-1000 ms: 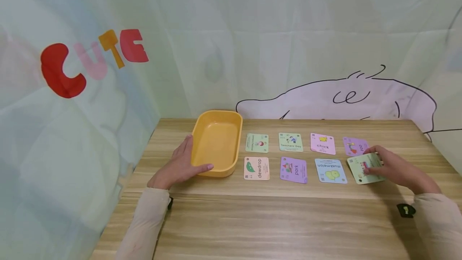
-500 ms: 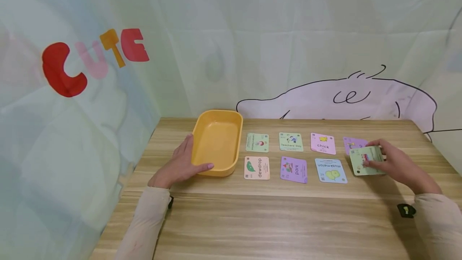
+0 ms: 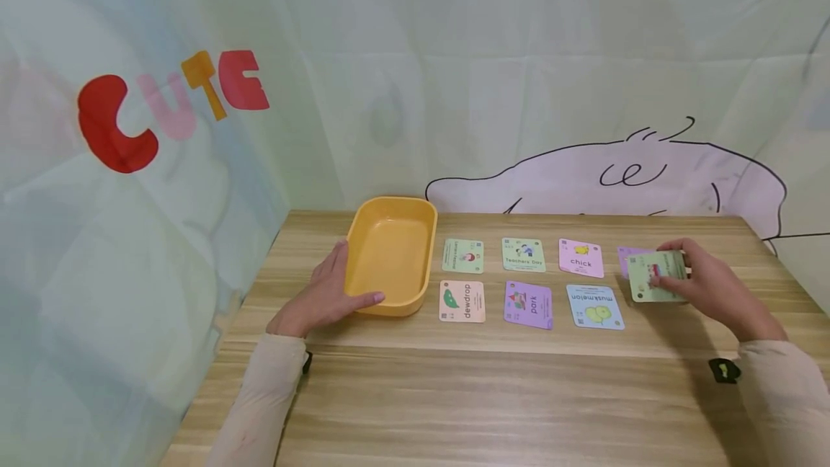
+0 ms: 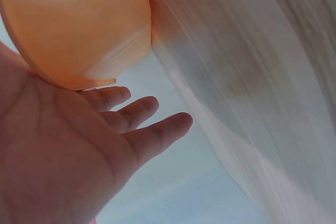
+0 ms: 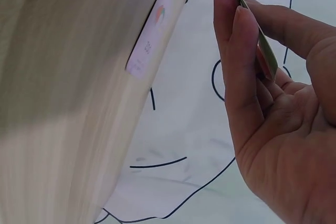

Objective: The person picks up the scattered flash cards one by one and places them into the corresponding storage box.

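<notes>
My right hand (image 3: 718,292) pinches a green picture card (image 3: 658,279) between thumb and fingers. In the right wrist view the card (image 5: 266,53) shows nearly edge-on, held off the table. Behind it lies the purple zoo card (image 5: 148,40), partly hidden in the head view. My left hand (image 3: 320,296) rests against the left side of the yellow tray (image 3: 431,258), its thumb over the near rim. In the left wrist view the fingers (image 4: 160,132) are extended beside the tray's wall (image 4: 113,40). Nothing lies in the tray.
Two rows of cards lie flat between the tray and the right hand: a Teachers' Day card (image 3: 523,255), a chick card (image 3: 580,258), a dewdrop card (image 3: 462,302), a park card (image 3: 528,305), a muskmelon card (image 3: 595,307) and another green card (image 3: 462,256). A printed curtain stands behind the table.
The green card in my right hand has been raised off the table and moved slightly away from me, now covering more of the zoo card. My left hand and the tray have stayed put.
</notes>
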The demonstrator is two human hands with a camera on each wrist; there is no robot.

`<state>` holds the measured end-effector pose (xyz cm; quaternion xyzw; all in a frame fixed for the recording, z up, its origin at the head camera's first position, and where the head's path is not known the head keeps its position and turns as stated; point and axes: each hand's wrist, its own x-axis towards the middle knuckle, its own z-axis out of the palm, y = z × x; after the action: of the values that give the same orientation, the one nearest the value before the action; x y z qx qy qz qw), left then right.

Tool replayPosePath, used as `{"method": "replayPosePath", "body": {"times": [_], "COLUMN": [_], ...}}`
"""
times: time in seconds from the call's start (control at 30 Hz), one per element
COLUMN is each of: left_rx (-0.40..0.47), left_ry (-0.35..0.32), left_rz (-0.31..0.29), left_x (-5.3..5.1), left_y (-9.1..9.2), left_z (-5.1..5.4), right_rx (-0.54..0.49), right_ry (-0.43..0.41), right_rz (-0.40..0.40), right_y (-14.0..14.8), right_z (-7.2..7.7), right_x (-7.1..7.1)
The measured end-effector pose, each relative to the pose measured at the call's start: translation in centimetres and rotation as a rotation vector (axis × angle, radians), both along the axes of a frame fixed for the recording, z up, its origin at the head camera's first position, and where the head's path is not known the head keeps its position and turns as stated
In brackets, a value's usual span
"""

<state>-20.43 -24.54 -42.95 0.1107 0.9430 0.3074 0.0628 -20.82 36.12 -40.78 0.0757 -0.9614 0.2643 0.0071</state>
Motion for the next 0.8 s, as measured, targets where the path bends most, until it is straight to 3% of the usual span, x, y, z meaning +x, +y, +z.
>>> {"method": "replayPosePath", "body": {"times": [0.3,0.63,0.8], "left_rx": [0.004,-0.052,-0.044], "left_ry": [0.047,0.051,0.089], "left_rz": [-0.028,-0.018,-0.042], "left_x": [0.0,-0.1,-0.1], "left_y": [0.1,-0.1,-0.1], "left_z": [-0.1,-0.1,-0.2], "right_rx": [-0.036,-0.084,-0.085], "right_ry": [-0.057,-0.027,-0.035], "right_rz": [-0.018,-0.024,-0.034], "right_y": [-1.1,-2.0,-2.2], "right_z": [0.5,0.6,0.6], "right_x": [-0.4,-0.6,-0.6]}}
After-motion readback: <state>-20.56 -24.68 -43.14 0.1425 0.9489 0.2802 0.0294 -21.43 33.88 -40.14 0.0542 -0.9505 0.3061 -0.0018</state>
